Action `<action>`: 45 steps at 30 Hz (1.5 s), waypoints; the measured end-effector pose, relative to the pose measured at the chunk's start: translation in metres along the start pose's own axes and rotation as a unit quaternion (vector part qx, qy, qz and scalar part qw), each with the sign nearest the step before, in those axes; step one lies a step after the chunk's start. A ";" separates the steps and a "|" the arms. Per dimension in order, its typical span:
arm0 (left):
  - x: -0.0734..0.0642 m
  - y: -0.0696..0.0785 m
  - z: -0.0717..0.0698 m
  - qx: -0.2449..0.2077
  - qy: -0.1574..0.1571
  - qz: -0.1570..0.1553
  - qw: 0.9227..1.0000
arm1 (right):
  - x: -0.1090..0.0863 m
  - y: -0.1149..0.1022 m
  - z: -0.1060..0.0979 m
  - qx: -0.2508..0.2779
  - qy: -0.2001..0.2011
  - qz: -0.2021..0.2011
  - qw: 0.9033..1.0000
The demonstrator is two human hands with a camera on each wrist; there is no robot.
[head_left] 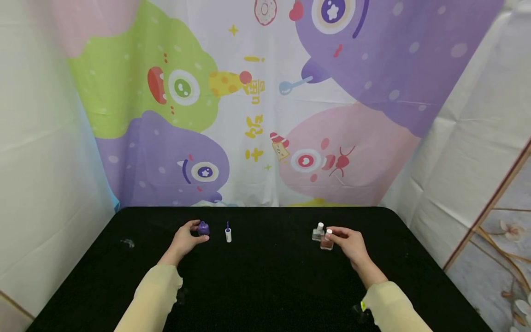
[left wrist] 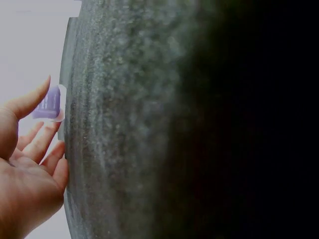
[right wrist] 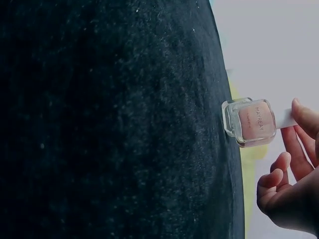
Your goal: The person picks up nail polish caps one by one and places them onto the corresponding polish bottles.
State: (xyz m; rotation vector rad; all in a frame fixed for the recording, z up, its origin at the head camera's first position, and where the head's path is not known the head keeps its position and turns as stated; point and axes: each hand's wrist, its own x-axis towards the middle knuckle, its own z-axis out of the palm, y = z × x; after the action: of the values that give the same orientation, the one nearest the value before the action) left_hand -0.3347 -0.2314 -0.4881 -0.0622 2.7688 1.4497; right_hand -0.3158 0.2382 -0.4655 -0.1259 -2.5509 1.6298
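My left hand [head_left: 185,239] is spread around a small purple nail polish bottle [head_left: 203,228] on the black table, thumb on the near side and fingers on the far side. That bottle has no cap on it; in the left wrist view its purple glass [left wrist: 48,103] shows between thumb and fingertips. To its right stands a white cap [head_left: 228,235] with a purple-coated brush pointing up. My right hand [head_left: 349,241] pinches the white cap of a pinkish nail polish bottle [right wrist: 256,123], which is upright. Just behind it is a clear nail polish bottle [head_left: 317,233] with a white cap.
The black table [head_left: 265,286] has its far edge close behind the bottles. A curtain [head_left: 257,184] with cartoon figures hangs beyond it. A small pale mark [head_left: 128,242] lies on the table's left side. A framed floral panel [head_left: 502,240] stands at the right.
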 end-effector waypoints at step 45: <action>-0.024 0.011 -0.011 0.083 0.024 0.039 0.995 | -0.014 -0.053 0.019 0.061 -0.053 -0.025 0.996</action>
State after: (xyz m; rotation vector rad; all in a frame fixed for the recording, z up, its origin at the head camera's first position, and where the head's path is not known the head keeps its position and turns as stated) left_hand -0.3114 -0.2330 -0.4720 0.0139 2.9507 1.2430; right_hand -0.3048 0.1971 -0.4255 0.0346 -2.4976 1.8138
